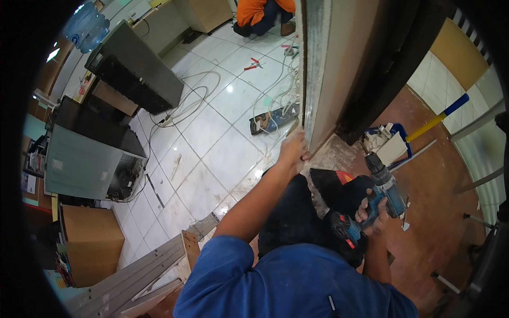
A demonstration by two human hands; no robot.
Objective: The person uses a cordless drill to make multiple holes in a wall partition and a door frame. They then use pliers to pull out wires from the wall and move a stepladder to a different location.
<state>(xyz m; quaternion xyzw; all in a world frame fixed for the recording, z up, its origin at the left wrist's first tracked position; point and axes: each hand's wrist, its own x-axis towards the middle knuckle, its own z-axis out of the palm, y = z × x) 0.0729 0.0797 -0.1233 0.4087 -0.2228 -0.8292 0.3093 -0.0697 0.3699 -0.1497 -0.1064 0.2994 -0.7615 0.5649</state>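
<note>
The left hand was at the foot of the door post, fingers bent in against its lower edge; whether they pinched anything small, I could not tell. The relation that seemed to count most was the drill's to that post: the cordless drill was right of the post's foot and nearer the person's body, its long axis slanting so that the chuck pointed up and slightly left, alongside the post rather than straight at its foot. The left hand was nearer the post; the right hand had the drill. Its fingers were closed around the handle, clamped on it, with the battery end below and to the left. Left of the post's foot, a blue power tool lay on the tiles; right of the post stood a blue bin with debris.
</note>
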